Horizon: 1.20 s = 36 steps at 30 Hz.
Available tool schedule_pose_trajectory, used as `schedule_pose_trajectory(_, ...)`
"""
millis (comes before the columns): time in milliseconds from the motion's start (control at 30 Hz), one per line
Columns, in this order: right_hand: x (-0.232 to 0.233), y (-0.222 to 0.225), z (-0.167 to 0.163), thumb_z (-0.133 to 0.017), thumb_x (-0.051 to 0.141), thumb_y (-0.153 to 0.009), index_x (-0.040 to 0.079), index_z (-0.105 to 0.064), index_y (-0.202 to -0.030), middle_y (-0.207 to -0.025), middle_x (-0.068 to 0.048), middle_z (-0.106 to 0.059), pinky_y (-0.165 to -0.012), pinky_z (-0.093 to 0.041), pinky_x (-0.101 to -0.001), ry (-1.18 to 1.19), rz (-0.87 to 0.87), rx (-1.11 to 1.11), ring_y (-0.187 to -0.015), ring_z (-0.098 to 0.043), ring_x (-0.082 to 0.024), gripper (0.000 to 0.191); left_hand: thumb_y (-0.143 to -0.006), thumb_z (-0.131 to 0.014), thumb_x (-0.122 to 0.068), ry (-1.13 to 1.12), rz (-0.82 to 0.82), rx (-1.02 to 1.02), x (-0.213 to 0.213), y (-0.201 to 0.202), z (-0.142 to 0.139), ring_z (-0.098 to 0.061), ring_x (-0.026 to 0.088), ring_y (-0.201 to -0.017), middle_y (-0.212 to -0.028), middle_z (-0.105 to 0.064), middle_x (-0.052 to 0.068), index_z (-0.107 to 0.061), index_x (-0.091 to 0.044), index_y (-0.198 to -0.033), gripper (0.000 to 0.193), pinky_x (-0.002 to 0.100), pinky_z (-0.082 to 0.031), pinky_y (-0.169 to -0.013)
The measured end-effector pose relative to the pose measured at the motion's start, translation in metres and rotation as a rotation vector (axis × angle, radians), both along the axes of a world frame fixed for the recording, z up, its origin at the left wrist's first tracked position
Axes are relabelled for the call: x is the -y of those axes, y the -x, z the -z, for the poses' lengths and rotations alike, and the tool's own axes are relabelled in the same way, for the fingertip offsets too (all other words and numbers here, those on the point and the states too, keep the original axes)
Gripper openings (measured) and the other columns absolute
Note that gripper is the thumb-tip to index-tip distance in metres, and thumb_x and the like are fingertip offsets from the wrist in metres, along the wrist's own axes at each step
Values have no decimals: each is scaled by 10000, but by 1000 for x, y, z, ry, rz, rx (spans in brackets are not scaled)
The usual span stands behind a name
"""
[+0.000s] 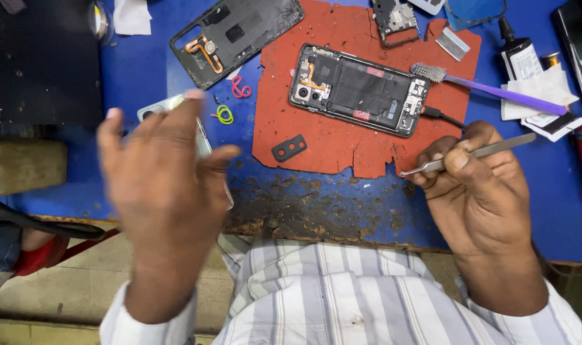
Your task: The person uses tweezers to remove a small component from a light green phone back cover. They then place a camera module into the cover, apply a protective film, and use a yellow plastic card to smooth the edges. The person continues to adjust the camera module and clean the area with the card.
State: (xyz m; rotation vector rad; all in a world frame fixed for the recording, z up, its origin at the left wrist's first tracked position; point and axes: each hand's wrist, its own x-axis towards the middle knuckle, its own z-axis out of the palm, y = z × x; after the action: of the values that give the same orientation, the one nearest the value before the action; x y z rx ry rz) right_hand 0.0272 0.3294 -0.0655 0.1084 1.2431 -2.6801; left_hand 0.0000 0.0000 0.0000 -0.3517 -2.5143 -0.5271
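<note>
Steel tweezers [470, 155] are pinched in the right hand [479, 191] at the right of the frame, thumb and forefinger closed on the shaft, tips aimed left toward the ragged lower edge of the red mat [342, 137]. An opened phone [359, 89] is laid on that mat in the upper centre, up and to the left of the tweezer tips and near them; its long axis is run from upper left to lower right, camera end at the left. A black cable [445, 117] is plugged into its right end. The right hand is plainly the nearer one to the phone. The left hand [163, 182] is held raised at the left of the frame, blurred, fingers spread and open; a pale, flat part [205, 144] is seen behind its fingers, but whether it is held cannot be told. A small black lens cover [289, 147] is set on the mat's lower left, between the two hands. A purple brush [489, 89] is laid to the right of the phone.
</note>
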Motion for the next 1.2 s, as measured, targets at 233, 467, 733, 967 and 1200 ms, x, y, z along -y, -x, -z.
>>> schedule_pose_trajectory(233, 23, -1, -7, -652, 2, -1077, 46, -614, -1068, -969, -154, -690, -892, -547, -389, 2, 8, 19, -927, -677, -243, 59, -814, -684, 71, -505, 439, 197, -41, -17, 15, -700, 259, -773, -927, -732, 100, -662, 34, -1104, 293, 433, -549, -769)
schedule_pose_trajectory(467, 36, -14, -9, -646, -75, -1043, 26, -594, -1042, -947, -168, -662, -893, -551, -384, -106, 21, -40, -934, -666, -243, 114, -962, -750, -55, -796, 494, 593, -69, -28, 29, -668, 193, -682, -830, -690, 87, -688, -38, -1050, 110, 317, -524, -621)
schedule_pose_trajectory(733, 27, -29, -30, -686, 14, -1066, 38, -517, -1112, -1036, -189, -674, -877, -628, -384, -436, 289, -284, -951, -704, -218, 177, -1002, -664, -43, -1084, 416, 847, -72, -36, 43, -664, 56, -718, -829, -719, 37, -673, -10, -1025, 41, 240, -555, -623)
schedule_pose_trajectory(967, 9, -34, -53, -652, 127, -1161, 20, -453, -1227, -1012, -147, -688, -880, -598, -287, -971, 294, -371, -893, -699, -170, 234, -984, -656, -48, -1087, 409, 870, -60, -35, 41, -582, 50, -682, -797, -665, 27, -651, 10, -976, 58, 225, -478, -587)
schedule_pose_trajectory(1200, 12, -30, -65, -688, 102, -1020, -10, -610, -1123, -910, -114, -691, -693, -555, -286, -1596, 65, -337, -774, -682, -173, 171, -1033, -534, -94, -1102, 392, 964, -56, -32, 39, -566, 45, -615, -748, -645, 8, -634, -19, -986, 134, 222, -475, -553)
